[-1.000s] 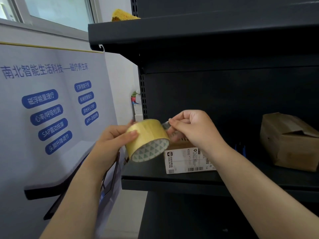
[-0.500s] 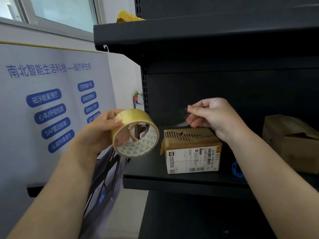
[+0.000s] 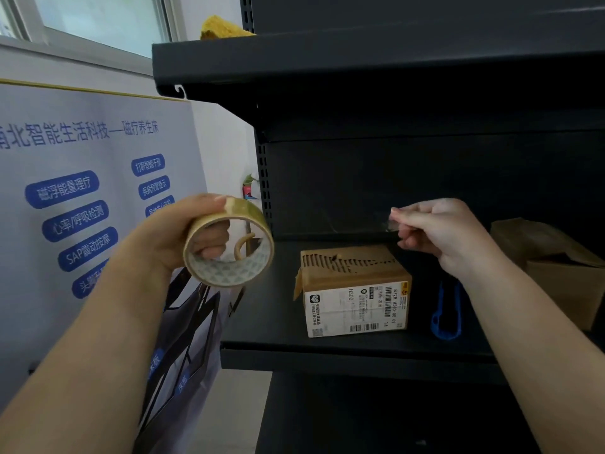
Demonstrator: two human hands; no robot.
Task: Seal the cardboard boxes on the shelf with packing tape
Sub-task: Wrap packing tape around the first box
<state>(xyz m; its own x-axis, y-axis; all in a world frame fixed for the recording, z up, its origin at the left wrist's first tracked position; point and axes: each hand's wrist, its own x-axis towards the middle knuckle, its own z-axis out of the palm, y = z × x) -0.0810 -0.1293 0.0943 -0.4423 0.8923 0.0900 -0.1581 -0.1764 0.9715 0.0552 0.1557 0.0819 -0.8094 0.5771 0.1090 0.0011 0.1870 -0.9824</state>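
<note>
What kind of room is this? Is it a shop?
Probably a stockroom or a company's back room, not a shop floor. There is a dark metal shelf holding a small labelled cardboard box, and beside it a display poster with Chinese text about a technology product.

Shelf [image 3: 327,342] matt dark metal; box [image 3: 355,290] torn rough cardboard, paper label; tape roll [image 3: 229,244] glossy plastic.

My two bare forearms, no sleeves in view, my bare left hand [image 3: 183,237], my bare right hand [image 3: 445,234], short plain fingernails, no rings, watch or gloves worn
</note>
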